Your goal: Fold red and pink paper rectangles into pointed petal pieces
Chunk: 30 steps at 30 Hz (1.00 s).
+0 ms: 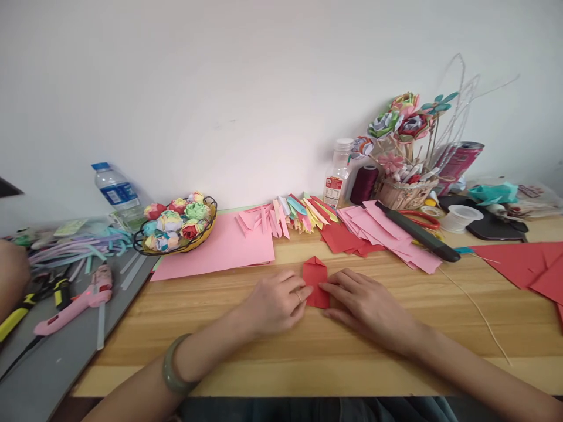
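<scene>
A small red paper lies on the wooden table in front of me, its top corners folded in to a low point. My left hand, with a ring on one finger, is closed at the paper's left edge, fingertips pressing on it. On the other side my right hand has its bent fingers and thumb at the right edge, gripping it. The fingers cover parts of both side edges. Beyond the paper are loose red sheets, pink strips and a row of folded coloured paper pieces.
A black-handled cutter lies on the pink strips. Left are a basket of paper flowers, a bottle, a pink glue gun and another person's hand. Right stand a clear bottle, a thread spool and red sheets.
</scene>
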Tool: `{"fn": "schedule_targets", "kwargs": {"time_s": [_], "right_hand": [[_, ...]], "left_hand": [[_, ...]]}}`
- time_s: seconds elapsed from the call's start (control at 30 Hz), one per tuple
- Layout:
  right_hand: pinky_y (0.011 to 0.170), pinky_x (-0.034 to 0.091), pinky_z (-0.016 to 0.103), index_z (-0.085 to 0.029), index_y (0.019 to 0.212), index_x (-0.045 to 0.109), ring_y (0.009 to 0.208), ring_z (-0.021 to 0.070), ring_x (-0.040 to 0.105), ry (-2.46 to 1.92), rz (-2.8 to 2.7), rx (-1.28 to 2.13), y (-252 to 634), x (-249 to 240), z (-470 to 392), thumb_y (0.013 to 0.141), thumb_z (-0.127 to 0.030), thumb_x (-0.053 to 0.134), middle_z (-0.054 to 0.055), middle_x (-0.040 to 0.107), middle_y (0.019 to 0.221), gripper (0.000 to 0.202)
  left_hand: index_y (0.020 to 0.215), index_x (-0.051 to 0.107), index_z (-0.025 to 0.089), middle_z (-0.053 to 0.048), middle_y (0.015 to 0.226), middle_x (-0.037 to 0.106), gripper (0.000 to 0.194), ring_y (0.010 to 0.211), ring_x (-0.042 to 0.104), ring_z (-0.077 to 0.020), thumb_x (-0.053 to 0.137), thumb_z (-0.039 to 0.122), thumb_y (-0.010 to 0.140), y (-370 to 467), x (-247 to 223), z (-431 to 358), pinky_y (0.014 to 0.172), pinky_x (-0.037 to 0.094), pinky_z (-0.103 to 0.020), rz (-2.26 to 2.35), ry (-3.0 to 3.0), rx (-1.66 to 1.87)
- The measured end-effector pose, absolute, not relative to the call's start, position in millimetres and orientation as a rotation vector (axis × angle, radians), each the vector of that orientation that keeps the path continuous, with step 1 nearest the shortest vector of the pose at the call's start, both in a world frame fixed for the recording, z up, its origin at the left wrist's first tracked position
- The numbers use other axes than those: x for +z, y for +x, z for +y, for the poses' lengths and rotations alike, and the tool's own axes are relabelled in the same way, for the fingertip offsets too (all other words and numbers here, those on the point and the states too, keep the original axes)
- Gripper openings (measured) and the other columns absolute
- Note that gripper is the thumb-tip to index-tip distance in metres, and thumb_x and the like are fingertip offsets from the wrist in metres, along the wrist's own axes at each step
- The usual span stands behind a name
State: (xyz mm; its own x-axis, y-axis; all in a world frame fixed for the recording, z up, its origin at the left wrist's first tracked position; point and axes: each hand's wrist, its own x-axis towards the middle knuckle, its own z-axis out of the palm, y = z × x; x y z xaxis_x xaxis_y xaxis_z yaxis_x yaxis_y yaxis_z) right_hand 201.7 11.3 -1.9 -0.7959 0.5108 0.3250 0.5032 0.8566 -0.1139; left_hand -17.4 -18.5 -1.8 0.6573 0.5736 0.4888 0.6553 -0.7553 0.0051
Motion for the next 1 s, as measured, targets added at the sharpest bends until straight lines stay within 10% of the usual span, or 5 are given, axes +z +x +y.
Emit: {"fn": "schedule_targets", "kwargs": {"time_s": [1.0], "right_hand": [[0.058, 0.039, 0.025, -0.018, 0.066, 0.053, 0.063, 0.0145, 0.052, -0.977, -2.580, 0.478, 171.7, 4.0, 24.4, 0.081, -0.013, 0.044, 0.004, 0.056, 0.072, 0.019]], "left_hand": [[0.077, 0.059, 0.012, -0.006, 0.083, 0.056, 0.024, 0.076, 0.051, -0.0168, 0.039, 0.012, 0.091, -23.6, -9.0, -27.5, 0.065, 0.046, -0.028, -1.021, -2.706, -0.423]]}}
